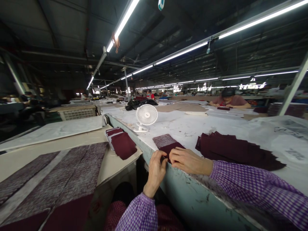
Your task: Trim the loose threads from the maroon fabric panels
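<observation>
A fabric piece [170, 144], grey-flecked at its far end and maroon nearer me, lies at the front edge of the white-topped table. My left hand [156, 170] is at the table edge, its fingers curled in a pinch on the near end of the maroon part. Beside it, my right hand [187, 159] rests on the same piece with fingers bent and pressed together at its near corner. The fingertips of both hands nearly meet there, and the fingers partly hide the cloth between them.
A white fan [146, 115] stands beyond the hands. Fanned maroon pieces [235, 149] lie right; a smaller maroon stack [123, 145] lies left. Flecked fabric panels [69, 173] cover the left table [127, 160]. A person [229, 98] sits across the table [173, 118].
</observation>
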{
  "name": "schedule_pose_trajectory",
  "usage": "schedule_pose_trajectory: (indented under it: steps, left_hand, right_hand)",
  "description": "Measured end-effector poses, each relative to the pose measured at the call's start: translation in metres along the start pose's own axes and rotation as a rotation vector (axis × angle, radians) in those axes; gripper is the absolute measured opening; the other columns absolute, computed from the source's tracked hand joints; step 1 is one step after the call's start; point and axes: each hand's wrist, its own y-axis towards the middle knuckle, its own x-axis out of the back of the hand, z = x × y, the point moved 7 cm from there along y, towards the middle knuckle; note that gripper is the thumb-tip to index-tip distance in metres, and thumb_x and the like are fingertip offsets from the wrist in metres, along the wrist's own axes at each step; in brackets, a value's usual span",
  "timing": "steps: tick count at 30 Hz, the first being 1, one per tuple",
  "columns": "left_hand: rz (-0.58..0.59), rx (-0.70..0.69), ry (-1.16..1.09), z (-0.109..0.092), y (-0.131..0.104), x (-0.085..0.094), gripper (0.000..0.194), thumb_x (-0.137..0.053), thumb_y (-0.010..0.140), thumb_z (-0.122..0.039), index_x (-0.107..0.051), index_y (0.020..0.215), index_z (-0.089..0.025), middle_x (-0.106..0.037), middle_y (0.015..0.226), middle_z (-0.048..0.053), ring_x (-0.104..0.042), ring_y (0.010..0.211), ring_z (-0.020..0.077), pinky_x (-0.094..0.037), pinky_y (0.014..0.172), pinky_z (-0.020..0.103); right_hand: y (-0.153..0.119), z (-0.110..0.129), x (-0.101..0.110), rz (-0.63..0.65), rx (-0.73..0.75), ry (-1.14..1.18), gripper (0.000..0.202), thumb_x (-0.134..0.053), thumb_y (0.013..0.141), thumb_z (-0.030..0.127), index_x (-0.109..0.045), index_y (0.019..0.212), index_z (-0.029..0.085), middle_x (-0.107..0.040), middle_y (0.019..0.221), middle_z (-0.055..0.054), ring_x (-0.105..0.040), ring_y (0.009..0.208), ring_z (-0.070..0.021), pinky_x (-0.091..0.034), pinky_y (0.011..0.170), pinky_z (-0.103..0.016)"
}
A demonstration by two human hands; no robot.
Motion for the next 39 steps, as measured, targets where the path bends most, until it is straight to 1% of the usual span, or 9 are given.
schedule_pose_trajectory:
  steps: [3, 14, 19, 21, 24, 29, 31, 35, 39]
  left_hand:
    - [-0.011, -0.012, -0.006, -0.001, -0.001, 0.001, 0.020, -0.050, 0.078, -0.007, -0.056, 0.092, -0.020, -0.057, 0.089, 0.003, -0.056, 0.085, 0.0182, -0.046, 0.079, 0.034]
    - [-0.073, -0.145, 0.108, -0.013, -0.005, 0.003, 0.024, -0.048, 0.080, -0.005, -0.056, 0.096, -0.021, -0.055, 0.103, 0.007, -0.053, 0.099, 0.0201, -0.045, 0.086, 0.036]
    - [0.001, -0.245, 0.224, -0.019, -0.002, 0.002, 0.017, -0.046, 0.086, -0.013, -0.062, 0.089, -0.020, -0.063, 0.097, 0.006, -0.052, 0.103, 0.0230, -0.042, 0.091, 0.041]
    - [0.024, -0.275, 0.246, -0.020, 0.002, 0.001, 0.018, -0.045, 0.087, -0.015, -0.062, 0.089, -0.020, -0.064, 0.097, 0.006, -0.052, 0.105, 0.0234, -0.039, 0.095, 0.043]
    - [0.067, -0.242, 0.309, -0.015, 0.013, -0.003, 0.021, -0.041, 0.088, -0.015, -0.061, 0.085, -0.019, -0.064, 0.084, 0.006, -0.056, 0.089, 0.0218, -0.043, 0.088, 0.042]
    - [0.103, -0.202, 0.421, -0.008, 0.027, -0.012, 0.017, -0.049, 0.080, -0.008, -0.061, 0.087, -0.018, -0.063, 0.086, 0.007, -0.055, 0.086, 0.0231, -0.046, 0.079, 0.039]
    - [0.126, -0.193, 0.487, -0.007, 0.029, -0.015, 0.016, -0.049, 0.079, -0.008, -0.062, 0.083, -0.017, -0.063, 0.086, 0.007, -0.055, 0.087, 0.0235, -0.046, 0.079, 0.040]
    - [0.133, -0.192, 0.577, -0.009, 0.030, -0.012, 0.013, -0.053, 0.083, -0.019, -0.064, 0.079, -0.016, -0.065, 0.096, 0.009, -0.050, 0.107, 0.0262, -0.040, 0.094, 0.042]
    - [0.211, -0.124, 0.579, -0.003, 0.032, -0.009, 0.024, -0.051, 0.087, -0.031, -0.064, 0.102, -0.019, -0.066, 0.111, 0.007, -0.051, 0.111, 0.0241, -0.030, 0.104, 0.046]
  right_hand:
    - [0.002, -0.012, 0.000, -0.071, -0.107, 0.111, 0.021, -0.039, 0.093, 0.028, -0.053, 0.080, 0.018, -0.057, 0.082, -0.003, -0.050, 0.076, -0.0151, -0.039, 0.071, -0.029]
    - [-0.009, -0.065, -0.003, -0.241, -0.556, 0.420, 0.025, -0.039, 0.087, 0.038, -0.046, 0.073, 0.019, -0.048, 0.064, 0.002, -0.045, 0.062, -0.0138, -0.036, 0.057, -0.027]
    - [-0.019, -0.088, -0.004, -0.397, -0.721, 0.404, 0.023, -0.038, 0.086, 0.037, -0.045, 0.073, 0.020, -0.048, 0.068, 0.000, -0.046, 0.065, -0.0154, -0.037, 0.059, -0.028]
    - [-0.019, -0.086, 0.002, -0.440, -0.683, 0.351, 0.022, -0.037, 0.087, 0.037, -0.046, 0.076, 0.020, -0.050, 0.070, 0.000, -0.048, 0.067, -0.0163, -0.038, 0.063, -0.030]
    - [-0.013, -0.069, 0.010, -0.422, -0.514, 0.305, 0.021, -0.036, 0.090, 0.036, -0.048, 0.083, 0.020, -0.055, 0.073, 0.000, -0.051, 0.070, -0.0166, -0.039, 0.067, -0.030]
    - [-0.004, -0.036, 0.005, -0.271, -0.307, 0.322, 0.019, -0.048, 0.087, 0.031, -0.053, 0.099, 0.017, -0.061, 0.078, -0.002, -0.055, 0.071, -0.0157, -0.041, 0.067, -0.028]
    - [-0.001, -0.028, 0.002, -0.201, -0.270, 0.272, 0.014, -0.048, 0.086, 0.027, -0.057, 0.092, 0.017, -0.059, 0.072, -0.002, -0.053, 0.067, -0.0148, -0.040, 0.064, -0.027]
    - [0.002, -0.028, 0.013, -0.209, -0.271, 0.188, 0.023, -0.043, 0.087, 0.023, -0.055, 0.068, 0.016, -0.056, 0.073, -0.003, -0.050, 0.067, -0.0140, -0.038, 0.065, -0.027]
    - [-0.004, -0.065, 0.027, -0.344, -0.479, 0.346, 0.017, -0.048, 0.082, 0.025, -0.055, 0.068, 0.017, -0.055, 0.069, -0.001, -0.049, 0.064, -0.0135, -0.039, 0.061, -0.027]
